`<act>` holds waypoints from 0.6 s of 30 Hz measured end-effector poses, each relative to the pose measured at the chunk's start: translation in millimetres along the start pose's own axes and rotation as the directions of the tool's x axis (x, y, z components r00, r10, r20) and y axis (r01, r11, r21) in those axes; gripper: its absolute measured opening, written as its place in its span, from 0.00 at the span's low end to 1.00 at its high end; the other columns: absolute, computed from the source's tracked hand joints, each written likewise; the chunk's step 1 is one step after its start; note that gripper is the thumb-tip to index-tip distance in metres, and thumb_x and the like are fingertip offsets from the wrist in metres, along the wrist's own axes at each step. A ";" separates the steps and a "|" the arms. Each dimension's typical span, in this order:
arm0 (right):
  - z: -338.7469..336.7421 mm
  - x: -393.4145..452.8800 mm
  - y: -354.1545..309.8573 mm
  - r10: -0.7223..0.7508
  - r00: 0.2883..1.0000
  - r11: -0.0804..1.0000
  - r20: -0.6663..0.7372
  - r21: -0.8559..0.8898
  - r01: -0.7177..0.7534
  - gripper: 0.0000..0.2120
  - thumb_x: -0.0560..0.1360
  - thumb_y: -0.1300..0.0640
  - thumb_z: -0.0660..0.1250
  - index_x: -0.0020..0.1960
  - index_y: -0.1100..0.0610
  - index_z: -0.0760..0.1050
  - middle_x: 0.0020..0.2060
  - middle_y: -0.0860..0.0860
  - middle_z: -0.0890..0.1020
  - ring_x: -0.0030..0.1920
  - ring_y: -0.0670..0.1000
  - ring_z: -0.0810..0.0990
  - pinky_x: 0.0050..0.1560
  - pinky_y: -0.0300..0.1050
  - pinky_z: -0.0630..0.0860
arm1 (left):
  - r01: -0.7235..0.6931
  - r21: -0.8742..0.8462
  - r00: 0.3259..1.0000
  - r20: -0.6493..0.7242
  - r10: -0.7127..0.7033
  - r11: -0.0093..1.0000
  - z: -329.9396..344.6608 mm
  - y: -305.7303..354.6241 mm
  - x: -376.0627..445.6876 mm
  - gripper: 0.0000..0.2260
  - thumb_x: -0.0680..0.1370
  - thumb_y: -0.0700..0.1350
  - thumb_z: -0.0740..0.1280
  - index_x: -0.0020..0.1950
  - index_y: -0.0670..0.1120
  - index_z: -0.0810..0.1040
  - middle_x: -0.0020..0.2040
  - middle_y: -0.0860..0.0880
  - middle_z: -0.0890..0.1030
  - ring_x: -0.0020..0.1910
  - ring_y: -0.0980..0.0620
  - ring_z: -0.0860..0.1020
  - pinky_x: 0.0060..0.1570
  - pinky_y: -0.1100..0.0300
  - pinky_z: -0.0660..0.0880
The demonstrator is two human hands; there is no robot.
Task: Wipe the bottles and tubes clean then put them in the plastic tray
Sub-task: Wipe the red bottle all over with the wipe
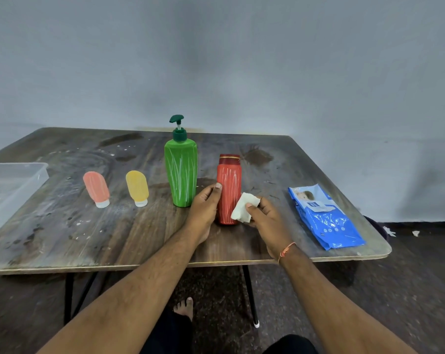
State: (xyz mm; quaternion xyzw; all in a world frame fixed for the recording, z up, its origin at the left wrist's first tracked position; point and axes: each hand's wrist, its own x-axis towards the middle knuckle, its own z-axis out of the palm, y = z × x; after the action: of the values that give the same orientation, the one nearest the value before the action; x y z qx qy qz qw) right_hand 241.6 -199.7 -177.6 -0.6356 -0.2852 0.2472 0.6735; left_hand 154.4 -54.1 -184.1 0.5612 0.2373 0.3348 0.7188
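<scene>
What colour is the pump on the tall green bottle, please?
Dark green pump, clearest in the head view.

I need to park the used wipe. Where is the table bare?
Bare: the table edge in front of the pink tube and yellow tube, and between the red bottle and wipes pack. Crowded: around both hands and the green bottle.

Plastic tray (24, 172) cut off left

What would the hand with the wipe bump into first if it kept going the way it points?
Probably the red bottle. The right hand points up and left, with its wipe already at the bottle's side, so the wipe would press on it first. The left hand holds the bottle's other side.
</scene>
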 end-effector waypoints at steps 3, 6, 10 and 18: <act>4.1 -4.2 0.8 -0.026 0.999 0.998 0.039 -0.049 0.028 0.07 0.86 0.59 0.64 0.60 0.52 0.79 0.59 0.54 0.86 0.59 0.51 0.85 0.60 0.48 0.82 | 0.105 -0.121 0.994 0.002 -0.105 0.987 3.6 4.3 -4.7 0.21 0.87 0.58 0.59 0.66 0.44 0.81 0.59 0.42 0.87 0.58 0.44 0.86 0.64 0.43 0.80; 7.6 -7.1 1.9 -0.059 0.995 0.993 0.079 -0.098 0.066 0.07 0.86 0.59 0.64 0.60 0.51 0.79 0.59 0.54 0.86 0.60 0.53 0.84 0.62 0.50 0.81 | 0.218 -0.211 0.976 0.052 -0.212 0.953 1.8 10.3 -5.5 0.34 0.86 0.66 0.49 0.71 0.42 0.79 0.64 0.40 0.84 0.62 0.42 0.84 0.66 0.42 0.79; 7.9 -9.5 2.2 -0.068 0.991 0.985 0.115 -0.153 0.085 0.06 0.86 0.58 0.64 0.59 0.50 0.78 0.57 0.51 0.85 0.58 0.49 0.83 0.61 0.48 0.81 | 0.230 -0.293 0.972 0.115 -0.205 0.928 1.4 15.9 -8.3 0.35 0.86 0.66 0.44 0.69 0.43 0.80 0.66 0.41 0.84 0.62 0.43 0.83 0.69 0.42 0.76; 7.2 -8.6 2.9 -0.102 0.989 0.987 0.110 -0.111 0.114 0.08 0.86 0.59 0.64 0.60 0.49 0.79 0.56 0.49 0.86 0.56 0.45 0.84 0.60 0.44 0.81 | 0.351 -0.382 0.934 0.213 -0.288 0.855 8.4 10.5 2.3 0.44 0.80 0.75 0.46 0.71 0.40 0.79 0.69 0.39 0.81 0.68 0.40 0.80 0.69 0.42 0.76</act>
State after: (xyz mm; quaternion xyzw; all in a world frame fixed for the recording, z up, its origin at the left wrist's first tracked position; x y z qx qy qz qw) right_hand 230.5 -200.3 -180.9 -0.6438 -0.3679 0.2260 0.6318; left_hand 159.7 -56.3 -171.8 0.3719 0.1970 0.2105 0.8824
